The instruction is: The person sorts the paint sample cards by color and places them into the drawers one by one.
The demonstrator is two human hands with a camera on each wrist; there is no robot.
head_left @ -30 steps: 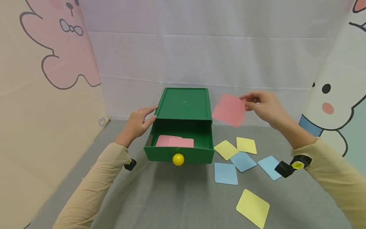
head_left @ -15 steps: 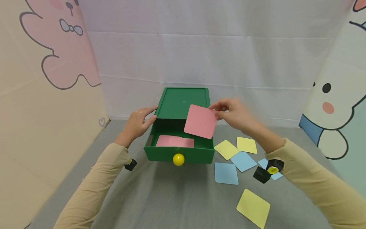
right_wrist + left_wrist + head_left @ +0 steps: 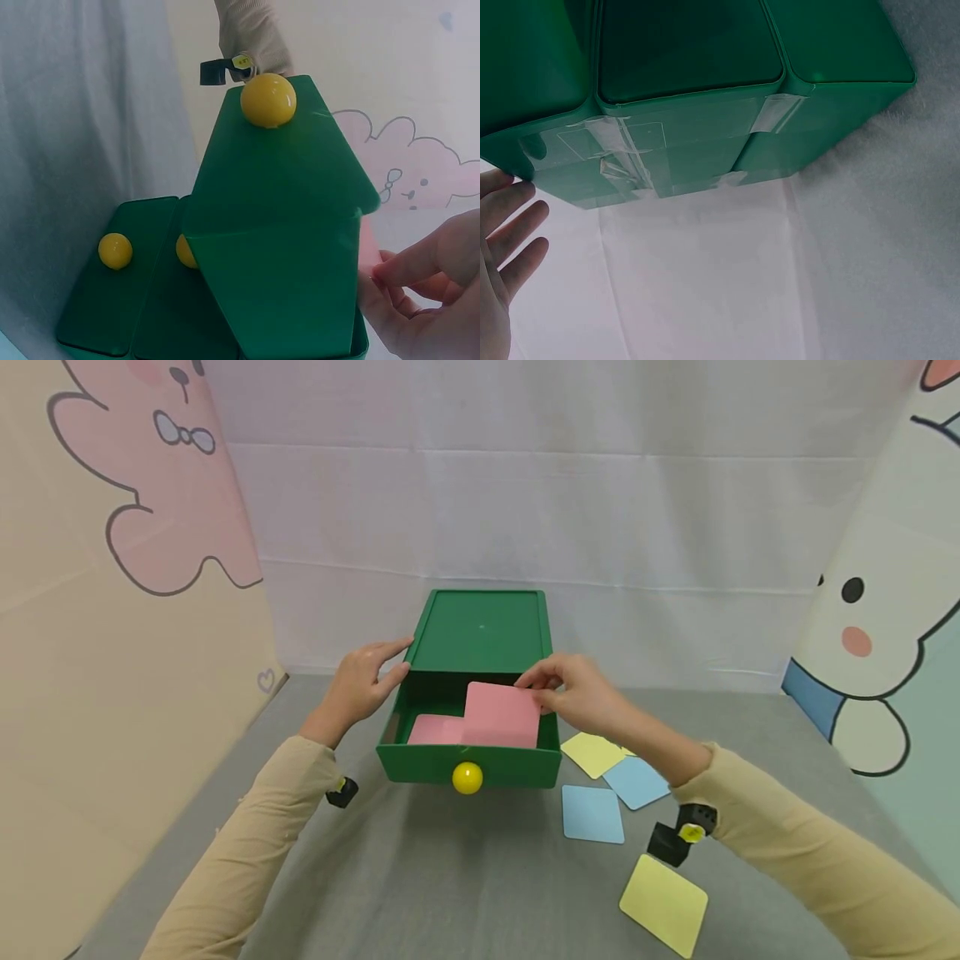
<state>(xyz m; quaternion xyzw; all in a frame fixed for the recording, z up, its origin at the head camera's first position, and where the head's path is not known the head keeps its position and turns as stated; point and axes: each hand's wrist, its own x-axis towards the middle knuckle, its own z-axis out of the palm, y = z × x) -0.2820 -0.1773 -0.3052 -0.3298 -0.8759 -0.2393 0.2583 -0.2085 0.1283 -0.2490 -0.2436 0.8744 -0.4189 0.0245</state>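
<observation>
A green drawer cabinet (image 3: 483, 635) stands at the back middle with its top drawer (image 3: 412, 764) pulled out, a yellow ball knob (image 3: 467, 778) on the front. My right hand (image 3: 583, 697) pinches a pink square card (image 3: 501, 714) by its upper right corner, its lower edge down inside the drawer behind the front panel. Another pink card (image 3: 433, 729) lies in the drawer to the left, partly covered by the held one. With relaxed fingers, my left hand (image 3: 358, 685) touches the cabinet's left upper edge; its spread fingers (image 3: 525, 266) also show in the left wrist view.
Right of the cabinet, blue cards (image 3: 592, 814) and yellow cards (image 3: 663, 906) lie on the grey cloth (image 3: 480, 893). In the right wrist view, lower drawers with yellow knobs (image 3: 115, 251) sit closed. A white fabric wall (image 3: 480, 510) hangs behind.
My right hand has carried the pink card leftward from beside the cabinet, over the open drawer, and lowered it inside. The left hand has stayed at the cabinet's edge.
</observation>
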